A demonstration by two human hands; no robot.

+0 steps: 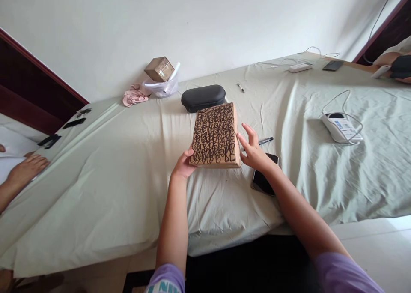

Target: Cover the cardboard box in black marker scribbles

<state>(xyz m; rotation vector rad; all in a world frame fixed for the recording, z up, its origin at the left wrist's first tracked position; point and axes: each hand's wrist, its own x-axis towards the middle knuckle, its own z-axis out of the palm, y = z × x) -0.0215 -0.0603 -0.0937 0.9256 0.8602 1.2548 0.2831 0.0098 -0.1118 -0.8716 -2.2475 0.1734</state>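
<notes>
A flat brown cardboard box (215,135), its top covered in black scribbled loops, lies on the pale green bed sheet (112,177). My left hand (183,164) grips the box's near left corner, thumb on top. My right hand (253,149) is beside the box's right edge with fingers spread, holding nothing. A black marker pen (266,141) lies just beyond my right hand. A black phone (265,177) lies partly under my right wrist.
A black oval case (203,97) lies behind the box. Further back are a small cardboard box (159,68) on a clear container, pink cloth (135,95) and a pen (240,87). A white corded device (341,127) sits right. Another person's hand (27,168) rests at the left.
</notes>
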